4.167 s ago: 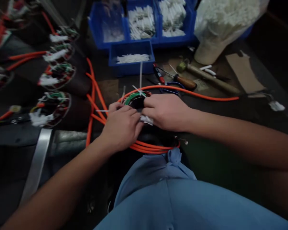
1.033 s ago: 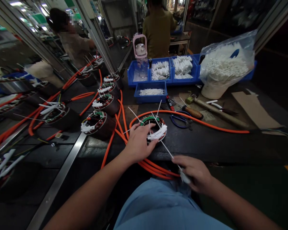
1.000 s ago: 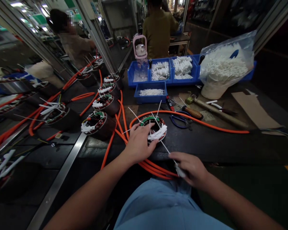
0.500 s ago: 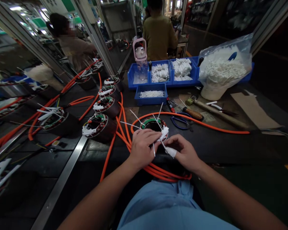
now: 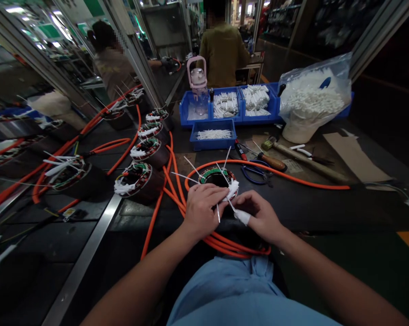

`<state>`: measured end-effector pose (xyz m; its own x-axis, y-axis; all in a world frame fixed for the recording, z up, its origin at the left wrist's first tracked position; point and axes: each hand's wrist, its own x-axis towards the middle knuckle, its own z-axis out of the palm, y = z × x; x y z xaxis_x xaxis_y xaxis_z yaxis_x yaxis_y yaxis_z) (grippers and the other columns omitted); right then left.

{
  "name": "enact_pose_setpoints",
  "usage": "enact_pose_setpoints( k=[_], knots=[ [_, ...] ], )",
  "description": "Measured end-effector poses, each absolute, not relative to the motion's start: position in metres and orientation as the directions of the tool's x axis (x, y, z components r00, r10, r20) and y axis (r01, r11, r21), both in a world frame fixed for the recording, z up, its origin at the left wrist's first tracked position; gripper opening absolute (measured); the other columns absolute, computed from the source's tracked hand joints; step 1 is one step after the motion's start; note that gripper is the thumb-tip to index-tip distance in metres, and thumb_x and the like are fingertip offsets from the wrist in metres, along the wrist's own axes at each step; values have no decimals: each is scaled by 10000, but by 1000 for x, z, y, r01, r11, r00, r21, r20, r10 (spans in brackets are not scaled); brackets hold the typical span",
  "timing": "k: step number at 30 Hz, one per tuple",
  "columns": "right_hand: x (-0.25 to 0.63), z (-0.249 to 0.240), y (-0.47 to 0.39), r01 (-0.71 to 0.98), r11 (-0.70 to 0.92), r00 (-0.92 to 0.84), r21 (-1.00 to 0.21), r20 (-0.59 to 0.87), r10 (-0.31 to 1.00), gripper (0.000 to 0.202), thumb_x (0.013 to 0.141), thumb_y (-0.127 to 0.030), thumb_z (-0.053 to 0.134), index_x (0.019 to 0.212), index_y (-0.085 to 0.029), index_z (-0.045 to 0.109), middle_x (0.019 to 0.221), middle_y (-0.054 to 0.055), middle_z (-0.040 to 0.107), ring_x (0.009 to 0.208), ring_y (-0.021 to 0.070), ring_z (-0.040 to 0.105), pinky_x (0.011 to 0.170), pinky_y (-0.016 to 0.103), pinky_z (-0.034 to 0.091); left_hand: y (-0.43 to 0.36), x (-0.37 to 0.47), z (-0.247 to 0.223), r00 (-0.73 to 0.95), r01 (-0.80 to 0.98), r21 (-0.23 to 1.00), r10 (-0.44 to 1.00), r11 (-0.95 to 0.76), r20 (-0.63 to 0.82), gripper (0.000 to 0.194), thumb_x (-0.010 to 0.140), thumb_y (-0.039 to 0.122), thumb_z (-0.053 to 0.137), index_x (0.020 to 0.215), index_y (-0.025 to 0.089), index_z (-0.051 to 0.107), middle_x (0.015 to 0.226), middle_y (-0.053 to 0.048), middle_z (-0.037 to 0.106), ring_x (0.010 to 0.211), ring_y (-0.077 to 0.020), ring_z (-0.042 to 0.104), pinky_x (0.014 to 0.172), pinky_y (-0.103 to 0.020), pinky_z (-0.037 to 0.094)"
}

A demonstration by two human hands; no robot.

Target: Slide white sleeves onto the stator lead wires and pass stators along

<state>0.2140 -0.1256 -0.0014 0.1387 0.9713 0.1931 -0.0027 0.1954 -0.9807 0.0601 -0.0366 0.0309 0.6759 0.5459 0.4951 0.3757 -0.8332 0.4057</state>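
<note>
A motor stator (image 5: 213, 174) with green and red windings stands before me, several thin white cable ties sticking up from its rim. White sleeving (image 5: 232, 189) lies bunched on its near right side. My left hand (image 5: 204, 208) is closed over the near rim, fingers together against the sleeving; a cable tie end (image 5: 218, 213) pokes out below them. On the right, my right hand (image 5: 260, 215) is closed, its thumb wrapped in white. A cable tie (image 5: 231, 204) runs from the sleeving to that thumb tip, where it appears pinched. The fingertips are partly hidden.
Orange cable (image 5: 292, 180) loops around the stator. Several other stators (image 5: 139, 181) stand left. Behind are blue bins (image 5: 209, 113) of white sleeves, a small blue tray (image 5: 213, 142) of ties and a bottle (image 5: 199, 90). Pliers (image 5: 255, 174), a hammer (image 5: 302, 158) and a bag (image 5: 315, 97) lie right.
My hands and the stator hold nearly the same pose. The view has shifted slightly. At the back left, a co-worker has turned and now stretches an arm to the right.
</note>
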Motion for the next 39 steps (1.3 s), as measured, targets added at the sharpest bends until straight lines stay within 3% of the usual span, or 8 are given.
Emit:
enact_pose_setpoints(
  k=[4,12,17,21,33,36,37,39],
  knots=[
    [213,-3,-132,-6,221,143,-975,218,965,173,757,-209,601,872,-210,472,911,31,601,866,150,584,818,318,480,-37,60,30,671,377,399,543,-836,505,234,792,219,601,1018,246,654,980,-17,692,956,-203,570,870,-408,376],
    [212,1,-108,163,109,278,-981,151,949,163,701,-228,641,763,-194,495,701,-30,531,651,113,519,613,237,447,-35,59,30,690,369,388,529,-845,494,239,783,214,608,1014,254,656,986,-15,693,957,-207,572,865,-407,378],
    [214,-4,-124,-17,203,147,-979,198,969,216,728,-213,635,871,-200,473,891,24,591,838,144,583,801,316,485,-36,60,30,679,373,389,534,-842,504,227,796,227,598,1014,245,657,976,-24,695,942,-204,578,860,-402,385],
    [212,-5,-135,14,225,143,-974,224,964,200,748,-172,601,894,-205,467,943,36,593,897,150,580,853,340,470,-37,60,30,673,373,383,530,-845,515,219,800,225,592,1008,243,658,974,-21,696,946,-207,577,865,-408,386],
    [208,3,-100,105,98,290,-990,125,949,171,680,-203,626,733,-194,464,671,-50,522,619,102,505,588,219,428,-29,61,28,699,343,288,447,-894,558,239,802,224,573,1030,234,641,947,-33,694,926,-214,589,831,-400,416],
    [211,7,-98,347,112,261,-931,211,942,124,741,-222,584,800,-193,479,713,-36,556,637,104,519,592,214,412,-23,61,24,715,317,241,398,-917,575,270,797,217,567,1061,237,619,946,-35,688,915,-226,591,819,-402,419],
    [213,10,-99,514,148,211,-845,292,933,107,770,-242,565,833,-193,494,750,-20,574,670,114,523,610,226,404,-21,61,23,722,309,224,382,-924,577,274,798,216,558,1066,238,613,945,-37,687,908,-232,592,809,-404,419],
    [219,18,-100,819,237,28,-522,450,893,114,830,-302,513,863,-194,526,799,16,590,737,146,513,634,267,370,-17,61,23,736,288,191,344,-938,583,276,800,212,535,1066,245,603,946,-38,684,899,-242,594,797,-409,416]
  ],
)
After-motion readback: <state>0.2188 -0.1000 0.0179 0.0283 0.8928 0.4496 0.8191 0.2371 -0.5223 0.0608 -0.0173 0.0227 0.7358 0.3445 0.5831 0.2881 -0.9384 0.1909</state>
